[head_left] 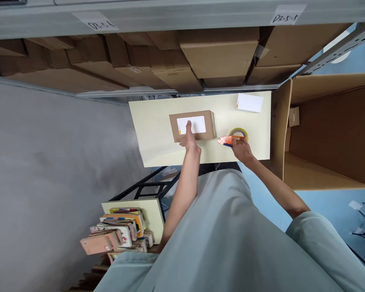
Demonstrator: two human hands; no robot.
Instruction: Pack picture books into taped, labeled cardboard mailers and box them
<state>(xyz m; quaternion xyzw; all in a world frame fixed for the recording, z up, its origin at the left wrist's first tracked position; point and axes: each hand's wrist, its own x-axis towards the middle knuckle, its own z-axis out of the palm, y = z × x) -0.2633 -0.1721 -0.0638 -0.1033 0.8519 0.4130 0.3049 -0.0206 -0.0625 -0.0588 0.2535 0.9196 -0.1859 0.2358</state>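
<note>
On the pale table (155,150) lies a closed brown cardboard box (211,121) with a white label (200,123) on top. My left hand (190,137) grips its near side, thumb laid over the label, other fingers mostly hidden at the edge. My right hand (241,149) is closed on a small orange-and-white item (226,140) with a dark blue strip along it; its exact kind is unclear. Just behind that hand, a roll of tape (242,131) with a yellow-green rim lies flat. A small white box (249,103) rests at the table's far right.
A large open carton (328,162) stands to the right, with a small box (294,117) inside. Beyond the table, a metal shelf (182,18) holds many brown cartons (219,56). Stacked books (121,229) sit on a stand at lower left.
</note>
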